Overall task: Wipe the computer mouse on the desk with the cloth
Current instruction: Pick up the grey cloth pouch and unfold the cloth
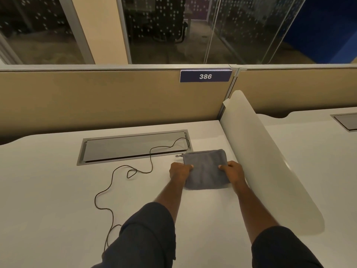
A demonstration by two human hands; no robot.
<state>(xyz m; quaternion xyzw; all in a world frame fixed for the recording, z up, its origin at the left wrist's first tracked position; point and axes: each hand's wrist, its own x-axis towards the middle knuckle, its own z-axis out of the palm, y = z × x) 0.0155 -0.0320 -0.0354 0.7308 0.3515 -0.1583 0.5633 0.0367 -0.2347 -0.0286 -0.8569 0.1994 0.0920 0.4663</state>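
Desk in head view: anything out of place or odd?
No computer mouse shows anywhere. Both hands, left and right, pinch the folded grey cloth flat on the desk. A dark cable trails in loose loops from the cable tray off the near edge. Nothing spilled or damaged.

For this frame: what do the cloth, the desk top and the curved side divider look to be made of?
Cloth: soft grey fabric, probably microfibre or terry; matte, fuzzy, folded thick with rounded edges. Desk: smooth white laminate by the look, with a faint even sheen and no grain. Divider: likely frosted plastic or acrylic; a thin, milky, bent sheet. Both hands, left and right, pinch the cloth's sides.
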